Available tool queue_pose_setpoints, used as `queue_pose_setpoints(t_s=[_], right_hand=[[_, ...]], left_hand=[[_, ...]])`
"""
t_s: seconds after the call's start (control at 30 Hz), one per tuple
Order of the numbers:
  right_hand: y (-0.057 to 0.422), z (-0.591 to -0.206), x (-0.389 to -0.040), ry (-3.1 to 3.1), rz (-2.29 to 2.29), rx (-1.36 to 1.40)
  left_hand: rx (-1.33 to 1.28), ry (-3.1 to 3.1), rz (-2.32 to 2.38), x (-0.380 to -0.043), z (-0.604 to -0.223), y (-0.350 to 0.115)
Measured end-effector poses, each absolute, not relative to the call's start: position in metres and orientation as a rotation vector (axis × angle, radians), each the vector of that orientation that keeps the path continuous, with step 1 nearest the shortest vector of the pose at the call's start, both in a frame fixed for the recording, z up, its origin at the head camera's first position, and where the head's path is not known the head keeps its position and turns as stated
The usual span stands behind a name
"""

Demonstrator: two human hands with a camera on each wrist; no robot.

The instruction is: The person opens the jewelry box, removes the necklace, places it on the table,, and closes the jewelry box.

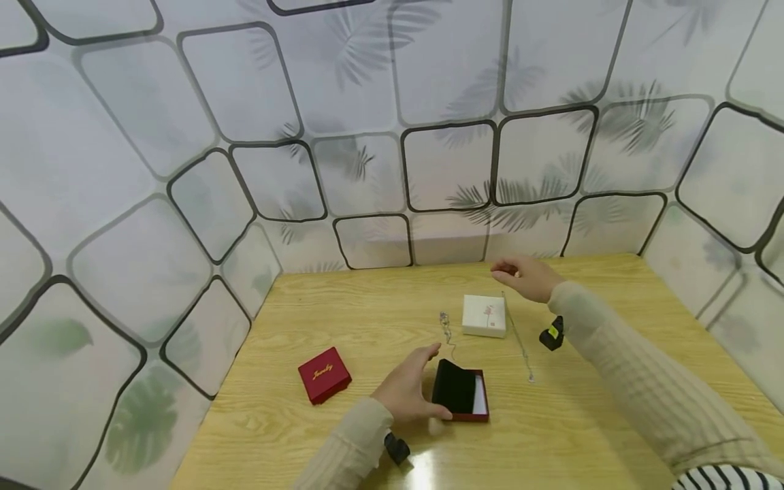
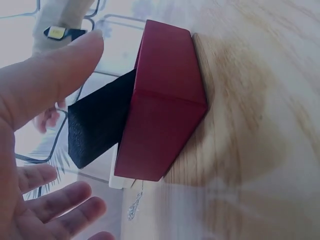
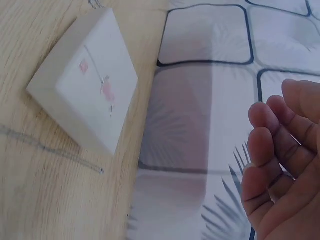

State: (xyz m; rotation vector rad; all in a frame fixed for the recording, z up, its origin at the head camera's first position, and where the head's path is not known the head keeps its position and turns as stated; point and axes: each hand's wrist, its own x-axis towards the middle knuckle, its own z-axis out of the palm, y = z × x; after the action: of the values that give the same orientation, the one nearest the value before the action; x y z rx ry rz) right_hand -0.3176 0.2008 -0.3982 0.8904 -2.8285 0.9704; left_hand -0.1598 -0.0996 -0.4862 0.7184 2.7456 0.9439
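Observation:
My left hand [image 1: 404, 388] is beside an uncovered red jewelry box [image 1: 486, 398], its thumb at the near left corner and its fingers spread. A black padded insert [image 1: 453, 388] stands tilted up out of that box, baring part of the white inside. In the left wrist view the thumb and fingers spread around the insert [image 2: 100, 117] without gripping it. Raised behind a white box [image 1: 484, 316] with a pink print, my right hand [image 1: 529, 278] has loosely curled fingers and holds nothing. A thin silver chain [image 1: 517, 333] lies stretched out below it.
A second silver chain with a bunched end [image 1: 445, 323] lies left of the white box. Off to the left sits a red lid [image 1: 324, 373] with gold lettering. Patterned sheeting [image 1: 367, 170] walls the wooden table [image 1: 282, 327] at the back and sides.

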Motion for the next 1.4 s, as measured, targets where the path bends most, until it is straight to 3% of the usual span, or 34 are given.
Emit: queue_pose_setpoints(t_s=[0.37, 1.07, 1.4], right_hand=[[0.234, -0.418, -0.302, -2.695, 0.970, 0.863], [0.215, -0.472, -0.202, -2.830, 1.078, 1.147], [0.199, -0.496, -0.187, -2.916, 1.063, 1.225]], left_hand=[[0.762, 2.765, 0.900, -0.163, -0.478, -0.105], [0.873, 2.824, 0.705, -0.170, -0.472, -0.094], [0.881, 2.814, 0.638, -0.171, -0.475, -0.087]])
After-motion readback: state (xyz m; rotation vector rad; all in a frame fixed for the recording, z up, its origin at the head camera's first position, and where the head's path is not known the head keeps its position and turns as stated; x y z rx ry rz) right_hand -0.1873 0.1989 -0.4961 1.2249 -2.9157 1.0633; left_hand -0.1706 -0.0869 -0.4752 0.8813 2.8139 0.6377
